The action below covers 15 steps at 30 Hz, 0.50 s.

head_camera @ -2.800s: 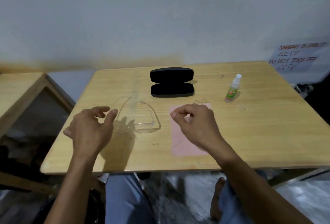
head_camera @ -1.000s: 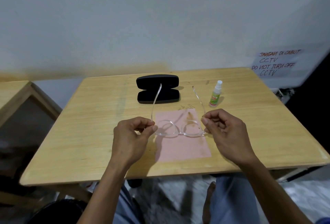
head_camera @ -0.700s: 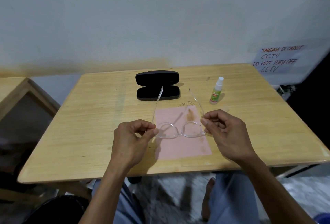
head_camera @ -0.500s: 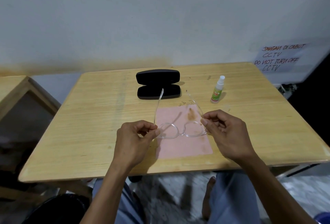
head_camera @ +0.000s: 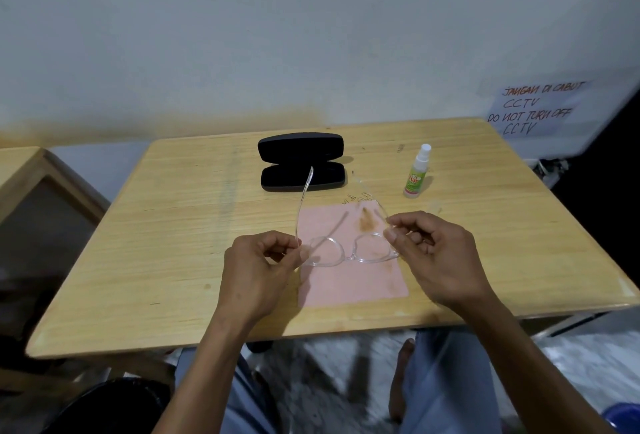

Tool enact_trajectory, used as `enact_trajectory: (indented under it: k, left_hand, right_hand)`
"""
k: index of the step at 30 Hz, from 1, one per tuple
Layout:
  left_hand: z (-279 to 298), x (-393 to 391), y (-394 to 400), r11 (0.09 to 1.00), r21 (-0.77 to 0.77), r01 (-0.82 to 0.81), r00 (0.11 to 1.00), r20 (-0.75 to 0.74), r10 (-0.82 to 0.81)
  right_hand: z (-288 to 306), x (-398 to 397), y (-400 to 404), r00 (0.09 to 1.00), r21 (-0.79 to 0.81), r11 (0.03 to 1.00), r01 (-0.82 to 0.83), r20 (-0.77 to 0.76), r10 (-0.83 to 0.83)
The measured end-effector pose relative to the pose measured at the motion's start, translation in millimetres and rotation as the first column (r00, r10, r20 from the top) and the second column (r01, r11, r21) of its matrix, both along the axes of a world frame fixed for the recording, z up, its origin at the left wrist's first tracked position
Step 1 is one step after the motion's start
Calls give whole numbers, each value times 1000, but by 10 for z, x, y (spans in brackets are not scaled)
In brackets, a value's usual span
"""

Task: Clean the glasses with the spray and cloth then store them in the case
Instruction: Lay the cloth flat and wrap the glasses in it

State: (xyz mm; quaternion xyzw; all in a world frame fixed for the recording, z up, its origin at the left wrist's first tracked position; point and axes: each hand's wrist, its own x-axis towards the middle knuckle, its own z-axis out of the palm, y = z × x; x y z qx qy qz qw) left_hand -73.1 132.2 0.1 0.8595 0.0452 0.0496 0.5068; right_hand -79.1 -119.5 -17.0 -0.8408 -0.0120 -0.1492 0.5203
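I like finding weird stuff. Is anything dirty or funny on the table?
Yes: the pink cloth has a brownish stain near its far edge, odd for something meant to clean glasses. Scribbled marks are on the table just beyond it.

Taking the pink cloth (head_camera: 349, 281) as landmark: the glasses (head_camera: 346, 250) are held above its middle by the left hand (head_camera: 258, 269) and right hand (head_camera: 434, 257), blocking both its side edges. Beyond its far edge stands the open case (head_camera: 301, 162); far-right, the spray bottle (head_camera: 417, 172). Bare table (head_camera: 166, 243) lies open left of the cloth.
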Motion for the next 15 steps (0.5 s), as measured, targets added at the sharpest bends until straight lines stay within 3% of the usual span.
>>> enact_trajectory:
  k: [6,12,15]
  left_hand:
    - [30,-4,161,990,129,60,998,-26,-57]
    - [93,203,277,981,171,-87,995,63,77]
    - [71,482,158,965,259,-34,996,85,12]
  right_hand:
    - [43,-67,-83,1000,-58,998,7,-16,-8]
    - [176,174,-178,991,-137,984,111,-58,-119]
    - [206,463,-126,988,-233,970,61,-126,-92]
